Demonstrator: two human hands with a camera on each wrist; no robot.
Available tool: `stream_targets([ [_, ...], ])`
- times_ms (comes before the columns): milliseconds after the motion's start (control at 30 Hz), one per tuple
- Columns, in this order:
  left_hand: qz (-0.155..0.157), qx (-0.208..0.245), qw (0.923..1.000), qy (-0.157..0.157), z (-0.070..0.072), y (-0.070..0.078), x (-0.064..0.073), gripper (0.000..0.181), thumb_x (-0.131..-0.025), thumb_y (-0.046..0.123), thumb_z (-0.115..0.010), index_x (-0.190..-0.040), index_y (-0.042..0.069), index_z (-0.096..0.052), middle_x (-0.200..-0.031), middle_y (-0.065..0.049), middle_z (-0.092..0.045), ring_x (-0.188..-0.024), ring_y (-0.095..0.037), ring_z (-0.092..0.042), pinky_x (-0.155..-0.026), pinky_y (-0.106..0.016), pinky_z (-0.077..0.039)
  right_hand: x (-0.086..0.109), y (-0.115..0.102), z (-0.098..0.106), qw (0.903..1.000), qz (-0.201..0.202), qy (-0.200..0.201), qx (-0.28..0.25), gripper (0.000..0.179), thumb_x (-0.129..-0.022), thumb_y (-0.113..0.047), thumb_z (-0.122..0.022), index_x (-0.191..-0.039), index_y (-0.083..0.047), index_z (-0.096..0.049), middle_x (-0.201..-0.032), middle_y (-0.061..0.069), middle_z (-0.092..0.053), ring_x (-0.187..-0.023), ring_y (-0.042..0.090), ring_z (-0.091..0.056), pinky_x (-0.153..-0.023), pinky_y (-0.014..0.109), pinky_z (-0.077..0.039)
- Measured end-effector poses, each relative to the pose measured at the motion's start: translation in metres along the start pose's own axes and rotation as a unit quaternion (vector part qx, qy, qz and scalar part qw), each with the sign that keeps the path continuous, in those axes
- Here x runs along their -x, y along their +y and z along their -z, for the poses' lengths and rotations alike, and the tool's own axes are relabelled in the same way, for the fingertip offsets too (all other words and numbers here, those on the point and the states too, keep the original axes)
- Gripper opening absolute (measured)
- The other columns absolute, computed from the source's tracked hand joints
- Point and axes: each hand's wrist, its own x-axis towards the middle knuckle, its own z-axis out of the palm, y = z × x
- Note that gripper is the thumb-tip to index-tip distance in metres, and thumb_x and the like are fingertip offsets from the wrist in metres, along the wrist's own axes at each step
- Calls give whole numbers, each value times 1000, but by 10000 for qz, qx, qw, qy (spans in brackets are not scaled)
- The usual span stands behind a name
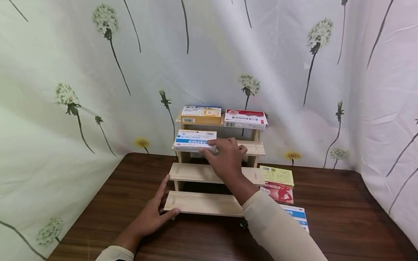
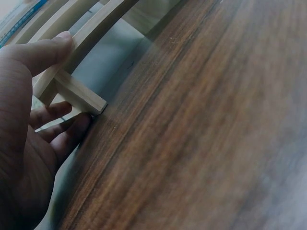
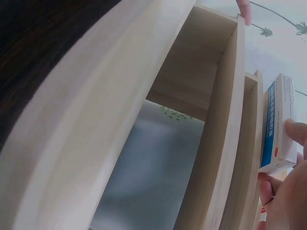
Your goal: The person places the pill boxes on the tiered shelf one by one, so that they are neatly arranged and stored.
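Note:
A four-step wooden display stand [image 1: 205,203] stands on the table in the head view. My right hand [image 1: 227,158] reaches over its lower steps and holds the right end of a white and blue medicine box [image 1: 194,139], thumb and fingers at its edges. That box [image 3: 280,124] lies at the left of the second step from the top. My left hand [image 1: 151,216] grips the stand's lower left corner. In the left wrist view its thumb [image 2: 60,45] presses the lowest plank's front edge, while the other fingers reach round beside the leg [image 2: 81,93].
On the top step lie an orange and white box [image 1: 201,114] and a red and white box [image 1: 246,119]. Right of the stand, a yellow-green box [image 1: 277,176], a red box [image 1: 282,193] and a blue and white box [image 1: 297,216] lie on the table [image 1: 196,252]. A flowered curtain [image 1: 216,63] hangs behind.

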Motion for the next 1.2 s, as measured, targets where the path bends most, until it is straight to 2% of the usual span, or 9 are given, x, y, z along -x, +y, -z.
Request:
stream_targets([
  [167,-55,81,10000,14,-1,0,0,111,-102,25,-81,-177,35,0,-165,-29,-47,-140,-46,-62,-101,-46,-60,0,1,-5,9997,61,99,230,37,-94,-44,-87,-120,-17,-84,-124,4,-83,-116,29,-63,-98,64,-33],
  [400,-15,83,10000,-32,-1,1,0,111,-102,26,-81,-178,32,0,-165,-28,-47,-140,-45,-62,-103,-49,-59,3,1,-10,9989,164,201,382,36,-95,-44,-86,-119,-18,-84,-127,4,-82,-116,30,-62,-96,65,-34],
  [633,21,101,9999,-11,-2,1,0,111,-102,25,-81,-177,37,0,-166,-28,-47,-139,-44,-63,-101,-45,-60,6,0,-11,9972,166,145,708,39,-97,-48,-83,-124,-19,-83,-132,4,-80,-120,30,-62,-97,67,-35],
  [833,49,174,9998,-18,-1,3,0,112,-102,25,-81,-177,37,0,-165,-28,-47,-139,-44,-63,-100,-43,-60,7,-3,-9,9952,285,201,915,41,-98,-48,-83,-127,-18,-83,-132,7,-80,-117,30,-62,-94,65,-34],
  [1067,48,138,9999,-32,0,4,0,111,-102,25,-81,-177,36,1,-166,-28,-46,-139,-43,-63,-101,-45,-60,8,-2,-11,9932,234,195,1124,61,-96,-50,-84,-144,-14,-74,-136,6,-79,-117,29,-62,-93,62,-34],
  [1200,76,82,9999,-11,-1,3,-1,111,-102,26,-81,-177,37,-1,-166,-28,-47,-138,-42,-64,-102,-46,-60,10,-1,-11,9924,275,273,1165,66,-95,-52,-85,-146,-14,-71,-137,6,-78,-117,30,-63,-91,61,-36],
])
